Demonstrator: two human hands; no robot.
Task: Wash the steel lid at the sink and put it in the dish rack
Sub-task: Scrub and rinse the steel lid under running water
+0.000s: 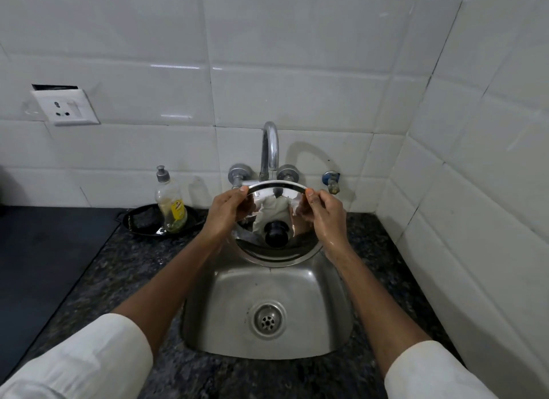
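I hold the round steel lid [274, 250] tilted toward me over the back of the steel sink [225, 318], right under the curved tap [269, 149]. Its shiny top faces me, with a black knob [276, 233] in the middle. My left hand [227, 210] grips the lid's left rim and my right hand [323, 211] grips the right rim; the right hand looks wet. No water stream is visible from the tap. No dish rack is in view.
A dish soap bottle [170, 202] stands in a black tray with a scrubber [145, 220] left of the tap. Dark granite counter [118, 268] surrounds the sink. A small side tap [332, 182] sticks out at the right. White tiled walls stand behind and to the right.
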